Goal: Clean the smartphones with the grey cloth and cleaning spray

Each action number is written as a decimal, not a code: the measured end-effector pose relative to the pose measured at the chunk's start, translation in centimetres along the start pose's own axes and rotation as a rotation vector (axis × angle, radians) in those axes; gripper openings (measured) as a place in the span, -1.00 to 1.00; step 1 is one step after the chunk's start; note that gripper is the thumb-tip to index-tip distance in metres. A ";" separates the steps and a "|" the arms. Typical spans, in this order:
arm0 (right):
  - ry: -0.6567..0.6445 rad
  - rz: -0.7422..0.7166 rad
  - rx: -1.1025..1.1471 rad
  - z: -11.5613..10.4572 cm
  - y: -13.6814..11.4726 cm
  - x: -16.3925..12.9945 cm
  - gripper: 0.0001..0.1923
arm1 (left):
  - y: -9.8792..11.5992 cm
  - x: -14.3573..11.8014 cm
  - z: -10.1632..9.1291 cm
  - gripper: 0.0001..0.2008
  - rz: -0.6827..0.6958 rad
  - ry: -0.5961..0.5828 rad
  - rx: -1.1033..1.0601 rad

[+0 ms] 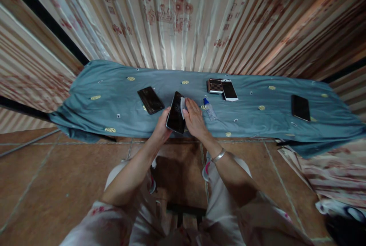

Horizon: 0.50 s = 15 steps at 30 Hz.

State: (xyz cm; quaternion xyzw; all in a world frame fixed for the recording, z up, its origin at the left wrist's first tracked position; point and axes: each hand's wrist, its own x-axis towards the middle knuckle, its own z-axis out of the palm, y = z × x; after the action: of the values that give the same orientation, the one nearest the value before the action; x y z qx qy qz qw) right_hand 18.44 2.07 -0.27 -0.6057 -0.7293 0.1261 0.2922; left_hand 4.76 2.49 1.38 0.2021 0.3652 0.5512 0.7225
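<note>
A dark smartphone (175,115) is gripped along its left edge by my left hand (163,124), tilted above the front edge of the cloth-covered table. My right hand (195,118) presses a small white wipe (182,107) against the right side of the phone's screen; its fingers lie together over the wipe. Just right of that hand, a clear bottle with a blue cap (209,110) lies on the cloth. Another dark phone (150,100) rests to the left of my left hand.
On the blue-green cloth (251,124) a white phone (229,90) lies against a brown checkered case (214,86). A black phone (300,107) is far to the right. Patterned curtains (183,40) hang behind the table, and tiled floor (85,177) shows below.
</note>
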 end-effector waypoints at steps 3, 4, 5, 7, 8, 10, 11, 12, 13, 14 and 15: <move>-0.022 -0.019 -0.015 0.1 -0.6 -0.6 -0.40 | 0.4 0.2 -0.1 -0.80 0.006 0.021 -0.015; -0.031 -0.024 -0.019 0.1 -0.8 -0.8 -0.41 | 0.5 0.3 -0.2 -0.80 0.015 0.027 -0.021; -0.037 -0.029 -0.019 0.2 -1.0 -1.0 -0.41 | 0.7 0.4 -0.3 -0.79 0.028 0.028 -0.026; -0.042 -0.044 -0.013 0.2 -1.4 -1.5 -0.41 | 0.9 0.5 -0.4 -0.79 0.061 0.020 -0.037; -0.040 -0.056 -0.009 0.3 -1.6 -1.7 -0.42 | 1.0 0.5 -0.4 -0.79 0.083 0.015 -0.041; -0.030 -0.087 -0.005 0.3 -2.0 -2.1 -0.42 | 1.2 0.6 -0.5 -0.79 0.121 0.006 -0.043; -0.026 -0.105 -0.005 0.3 -2.2 -2.3 -0.43 | 1.3 0.7 -0.6 -0.79 0.134 0.005 -0.041; -0.025 -0.121 -0.006 0.2 -2.4 -2.4 -0.43 | 1.4 0.7 -0.7 -0.79 0.141 0.008 -0.037; -0.026 -0.136 -0.008 0.2 -2.6 -2.6 -0.43 | 1.5 0.8 -0.7 -0.79 0.146 0.011 -0.033; -0.030 -0.148 -0.011 0.1 -2.8 -2.8 -0.43 | 1.6 0.9 -0.8 -0.78 0.149 0.016 -0.033; -0.037 -0.157 -0.014 0.1 -3.0 -2.9 -0.43 | 1.7 0.9 -0.9 -0.78 0.150 0.020 -0.035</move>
State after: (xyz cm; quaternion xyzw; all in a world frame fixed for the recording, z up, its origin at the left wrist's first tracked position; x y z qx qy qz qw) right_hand 16.25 -1.42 0.49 -0.5465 -0.7805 0.1087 0.2834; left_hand 3.12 3.80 1.67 0.2109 0.3465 0.6121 0.6789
